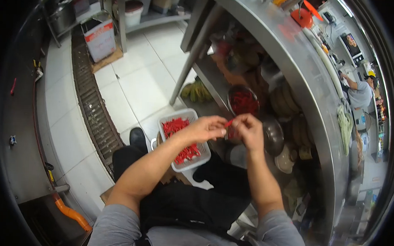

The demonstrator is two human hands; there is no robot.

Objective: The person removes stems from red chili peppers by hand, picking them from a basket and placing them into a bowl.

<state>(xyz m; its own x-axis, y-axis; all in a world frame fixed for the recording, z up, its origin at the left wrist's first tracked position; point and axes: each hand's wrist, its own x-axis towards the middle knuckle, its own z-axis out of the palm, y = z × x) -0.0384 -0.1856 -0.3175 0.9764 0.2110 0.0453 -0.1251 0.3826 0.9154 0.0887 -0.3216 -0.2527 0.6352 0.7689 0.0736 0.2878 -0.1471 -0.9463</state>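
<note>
A small red chili pepper (228, 123) is pinched in the fingertips of my right hand (249, 132). My left hand (205, 128) is close beside it, fingers stretched toward the chili and thumb apart from them. Whether its fingertips touch the chili I cannot tell. Below my left hand a white plastic basket (203, 165) holds many red chilies (175, 125), partly hidden by my left forearm. Just beyond my hands, a metal bowl (229, 107) with more red pieces sits under the steel table.
The steel table (311, 92) curves along my right, with bowls and bananas (196, 91) beneath. A floor drain grate (91, 93) runs on the left. A labelled tin (99, 39) stands farther back. Another person (359, 92) stands at the far right.
</note>
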